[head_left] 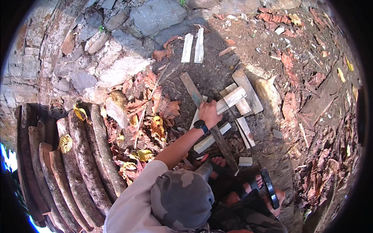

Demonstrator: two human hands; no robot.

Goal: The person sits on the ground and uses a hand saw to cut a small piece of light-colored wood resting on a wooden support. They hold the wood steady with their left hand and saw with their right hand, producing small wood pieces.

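My left hand (210, 113), with a dark watch on its wrist, presses down with curled fingers on a pale wood strip (235, 96). A long, weathered board (223, 147) passes beneath that hand. My right hand (276, 202) is wrapped around the black handle of a handsaw (269, 187) near my right foot. Its thin, dark blade runs up and left from the handle and appears to cross the pale strip just right of my left hand. Whether the teeth have entered the wood, I cannot tell.
Cut wood pieces (211, 138) lie around my hands, with a wide plank (247, 91) beyond. Two pale slats (199, 46) lie farther off. Logs (83, 163) are stacked at left, near dry leaves (155, 105) and a stone wall (157, 17). My bent knee (182, 200) is close to my left arm.
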